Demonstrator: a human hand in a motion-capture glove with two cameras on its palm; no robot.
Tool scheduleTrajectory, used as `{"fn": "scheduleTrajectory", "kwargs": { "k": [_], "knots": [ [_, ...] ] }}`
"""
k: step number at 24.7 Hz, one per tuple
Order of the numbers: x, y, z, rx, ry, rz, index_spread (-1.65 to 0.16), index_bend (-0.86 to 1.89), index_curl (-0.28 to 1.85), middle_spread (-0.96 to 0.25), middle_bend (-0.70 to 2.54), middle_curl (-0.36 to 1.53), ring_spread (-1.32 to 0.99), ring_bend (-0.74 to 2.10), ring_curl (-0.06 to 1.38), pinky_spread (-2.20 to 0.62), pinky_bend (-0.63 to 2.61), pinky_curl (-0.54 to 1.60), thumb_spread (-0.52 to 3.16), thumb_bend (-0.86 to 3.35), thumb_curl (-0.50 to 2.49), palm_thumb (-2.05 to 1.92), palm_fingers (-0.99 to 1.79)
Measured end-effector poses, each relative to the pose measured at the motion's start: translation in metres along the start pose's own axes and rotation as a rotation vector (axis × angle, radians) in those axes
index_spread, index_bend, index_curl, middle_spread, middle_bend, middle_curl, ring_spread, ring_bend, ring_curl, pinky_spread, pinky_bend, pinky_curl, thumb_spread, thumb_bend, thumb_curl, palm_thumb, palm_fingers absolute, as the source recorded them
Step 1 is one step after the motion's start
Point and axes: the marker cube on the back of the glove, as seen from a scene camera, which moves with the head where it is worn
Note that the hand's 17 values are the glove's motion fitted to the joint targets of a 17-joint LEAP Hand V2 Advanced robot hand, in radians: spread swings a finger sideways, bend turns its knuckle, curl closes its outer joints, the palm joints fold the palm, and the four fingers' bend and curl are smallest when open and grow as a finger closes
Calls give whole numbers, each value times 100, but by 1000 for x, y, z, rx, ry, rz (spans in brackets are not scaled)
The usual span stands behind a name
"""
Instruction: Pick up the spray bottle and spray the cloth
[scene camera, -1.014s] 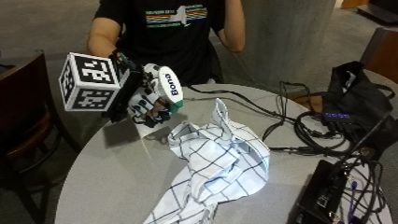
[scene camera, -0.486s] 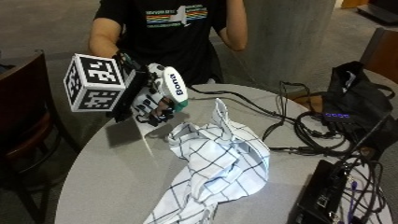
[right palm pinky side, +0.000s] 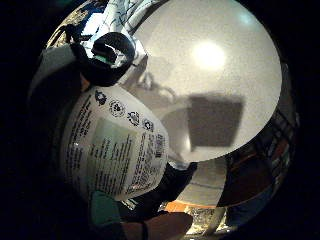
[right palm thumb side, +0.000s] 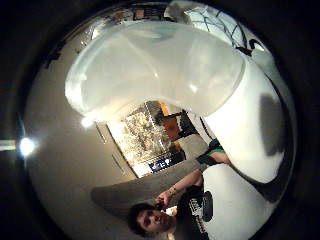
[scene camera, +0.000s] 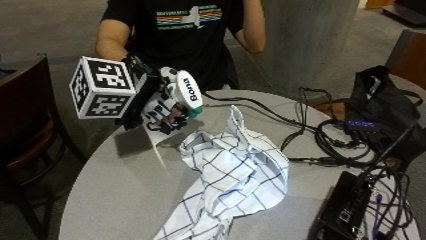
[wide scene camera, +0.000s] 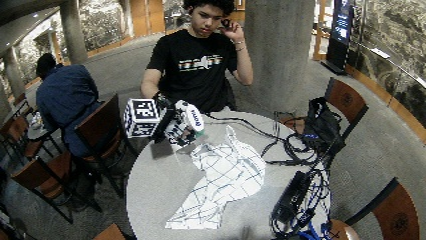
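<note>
My gloved right hand (scene camera: 160, 107) grips a white spray bottle (scene camera: 186, 90) and holds it tilted in the air over the far left of the round table (scene camera: 126, 190). Its green-tipped nozzle points down toward the white checked cloth (scene camera: 233, 170), which lies crumpled in the table's middle. The wide outside view shows the same: the hand (wide scene camera: 172, 127), the bottle (wide scene camera: 192, 116) and the cloth (wide scene camera: 223, 175). The bottle's printed label (right palm pinky side: 115, 150) fills the little finger side palm view, with the cloth (right palm pinky side: 125, 10) beyond its nozzle. The bottle's pale body (right palm thumb side: 165, 65) fills the thumb side view.
Black cables (scene camera: 313, 135) and a black bag (scene camera: 379, 115) crowd the table's right side, with a black box (scene camera: 346, 210) at the front right. A wooden chair (scene camera: 26, 125) stands left of the table. The person's bare hand is up by their head.
The hand has tilted the bottle slightly further and moved a little toward the cloth. The cloth lies as before.
</note>
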Motion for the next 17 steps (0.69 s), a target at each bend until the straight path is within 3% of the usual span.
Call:
{"fn": "scheduleTrajectory", "kwargs": {
  "k": [4, 17],
  "knots": [
    [-8, 13, 6, 51, -23, -115, -18, 33, 60, -6, 31, 49, -9, 32, 41, 28, 15, 22, 31, -3, 76, 98, 112],
    [-80, 79, 80, 233, -158, -786, -17, 33, 61, -7, 34, 50, -9, 32, 41, 27, 15, 22, 26, -3, 78, 99, 115]
  ]
}}
